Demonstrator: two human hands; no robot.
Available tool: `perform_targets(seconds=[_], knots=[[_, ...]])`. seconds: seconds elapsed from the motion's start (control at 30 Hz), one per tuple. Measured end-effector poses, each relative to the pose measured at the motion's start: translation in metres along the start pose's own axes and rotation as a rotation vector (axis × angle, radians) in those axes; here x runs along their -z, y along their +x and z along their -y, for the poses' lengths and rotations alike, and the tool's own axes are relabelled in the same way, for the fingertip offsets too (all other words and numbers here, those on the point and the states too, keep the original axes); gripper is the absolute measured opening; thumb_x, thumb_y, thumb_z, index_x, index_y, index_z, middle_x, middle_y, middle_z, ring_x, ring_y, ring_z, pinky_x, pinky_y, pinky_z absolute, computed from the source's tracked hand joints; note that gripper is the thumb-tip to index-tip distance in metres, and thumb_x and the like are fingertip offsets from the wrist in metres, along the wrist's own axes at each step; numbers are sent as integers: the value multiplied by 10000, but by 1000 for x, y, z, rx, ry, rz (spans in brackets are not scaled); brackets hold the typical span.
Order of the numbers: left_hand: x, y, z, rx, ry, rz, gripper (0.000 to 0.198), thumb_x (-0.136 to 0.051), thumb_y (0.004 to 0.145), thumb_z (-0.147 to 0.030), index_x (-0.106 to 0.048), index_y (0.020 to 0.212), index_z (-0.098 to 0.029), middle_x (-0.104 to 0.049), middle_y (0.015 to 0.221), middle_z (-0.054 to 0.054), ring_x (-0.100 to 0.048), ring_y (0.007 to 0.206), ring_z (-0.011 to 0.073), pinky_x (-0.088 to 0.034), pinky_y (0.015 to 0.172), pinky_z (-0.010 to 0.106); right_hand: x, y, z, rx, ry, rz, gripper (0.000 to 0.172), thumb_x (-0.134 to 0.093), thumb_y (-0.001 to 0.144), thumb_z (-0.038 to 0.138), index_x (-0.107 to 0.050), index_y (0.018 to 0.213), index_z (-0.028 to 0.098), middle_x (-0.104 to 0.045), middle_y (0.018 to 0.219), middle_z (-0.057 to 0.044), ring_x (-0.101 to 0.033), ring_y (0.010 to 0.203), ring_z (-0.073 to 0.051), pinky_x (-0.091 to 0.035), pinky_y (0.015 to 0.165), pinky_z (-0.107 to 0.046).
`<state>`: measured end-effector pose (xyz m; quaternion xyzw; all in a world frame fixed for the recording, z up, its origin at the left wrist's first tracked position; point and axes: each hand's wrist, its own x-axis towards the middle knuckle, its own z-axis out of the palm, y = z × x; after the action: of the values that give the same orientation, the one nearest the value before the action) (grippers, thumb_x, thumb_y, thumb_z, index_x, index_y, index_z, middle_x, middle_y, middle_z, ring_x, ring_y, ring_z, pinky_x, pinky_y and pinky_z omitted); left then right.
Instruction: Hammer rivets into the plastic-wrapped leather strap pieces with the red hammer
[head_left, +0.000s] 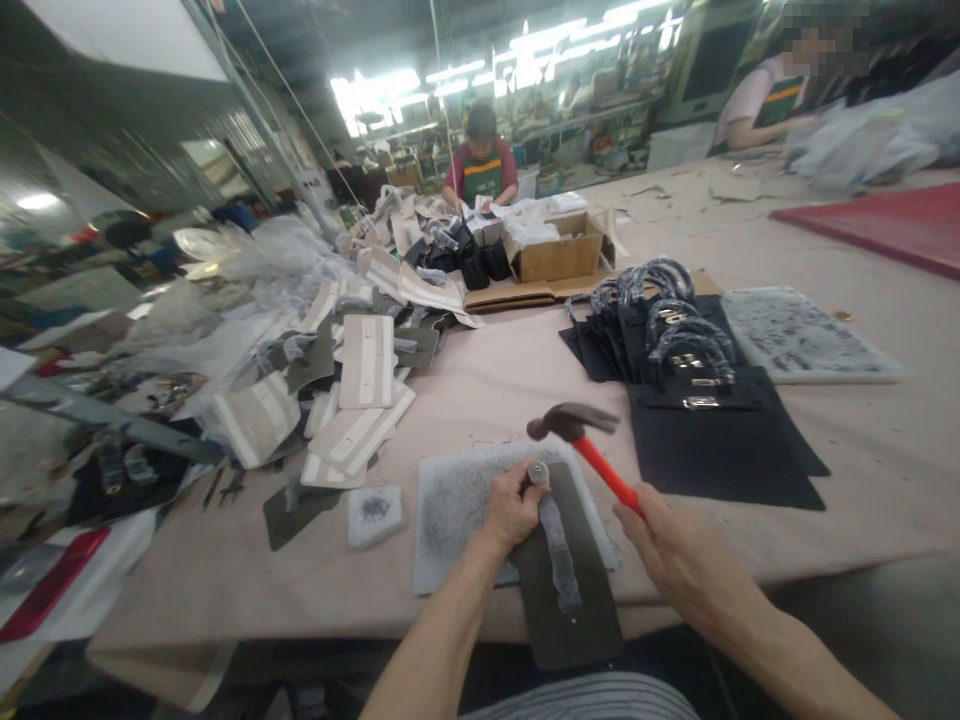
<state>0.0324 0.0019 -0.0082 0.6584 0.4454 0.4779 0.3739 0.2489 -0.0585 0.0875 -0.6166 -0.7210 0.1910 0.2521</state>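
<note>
Head view, black pieces (720, 440) beside hammer (574, 422)

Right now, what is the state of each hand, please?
Left hand: closed, holding a metal punch upright on the dark piece.
Right hand: closed on the hammer.

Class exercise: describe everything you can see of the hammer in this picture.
The hammer has a dark, blurred metal head and a bright orange-red handle. The right hand grips the handle's lower end, holding it raised and tilted, head to the left, above the punch that the left hand steadies. The head touches nothing.
</note>
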Motion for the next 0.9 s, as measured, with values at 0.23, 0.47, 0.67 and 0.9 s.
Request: perform_targets(seconds=[0.23, 0.47, 0.67, 0.9], knots=[[1, 2, -5, -28, 18, 28, 98, -574, 882, -215, -655, 931, -187, -658, 834, 7, -601, 772, 171, -449, 738, 281, 63, -1, 49, 336, -248, -389, 367, -321, 1067, 445, -458, 811, 221, -439, 475, 41, -402, 335, -123, -201, 409, -268], [0, 1, -3, -34, 42, 48, 155, -576, 862, -200, -667, 987, -194, -644, 815, 3, -587, 752, 173, -433, 718, 284, 31, -19, 34, 396, -274, -284, 267, -341, 1059, 250, -492, 842, 212, -516, 469, 32, -483, 341, -148, -227, 391, -275], [0, 1, -3, -19, 18, 50, 124, -579, 845, -212, -661, 935, -189, -604, 771, -5, -546, 721, 166, -412, 699, 282, 13, -11, -16, -47, -469, 276, 159, -444, 1042, 283, -576, 1039, 194, -717, 811, -77, -705, 731, -287, -279, 563, -311], [-1, 2, -2, 15, -55, 30, 92, -621, 812, -225, -658, 880, -176, -606, 792, -2, -547, 753, 165, -426, 723, 274, -10, 37, -26, -179, -472, 293, 276, -369, 1068, 258, -560, 1176, 90, -672, 1060, -189, -672, 939, -316, -396, 699, -345]])
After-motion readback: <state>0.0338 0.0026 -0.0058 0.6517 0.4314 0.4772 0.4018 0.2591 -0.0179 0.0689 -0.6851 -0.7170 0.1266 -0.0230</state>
